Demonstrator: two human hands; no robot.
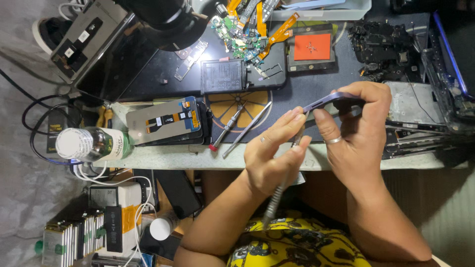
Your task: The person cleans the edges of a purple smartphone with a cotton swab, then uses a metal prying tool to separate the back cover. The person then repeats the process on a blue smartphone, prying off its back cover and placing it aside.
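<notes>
My right hand (357, 129) grips a thin purple phone (330, 99) edge-on above the dark work mat, thumb and fingers around it; a ring sits on one finger. My left hand (275, 151) holds a grey metal screwdriver (281, 188) like a pen, its tip up against the phone's lower edge and its handle pointing down toward my lap. The two hands almost touch at the phone.
On the mat (297, 84) lie a red-tipped screwdriver (225, 129), tweezers (246, 129), a phone battery (222, 75), flex cables (247, 29) and an orange pad (311, 47). Stacked phone screens (166, 121) and a plastic bottle (91, 143) lie left; circuit boards (383, 42) at the right.
</notes>
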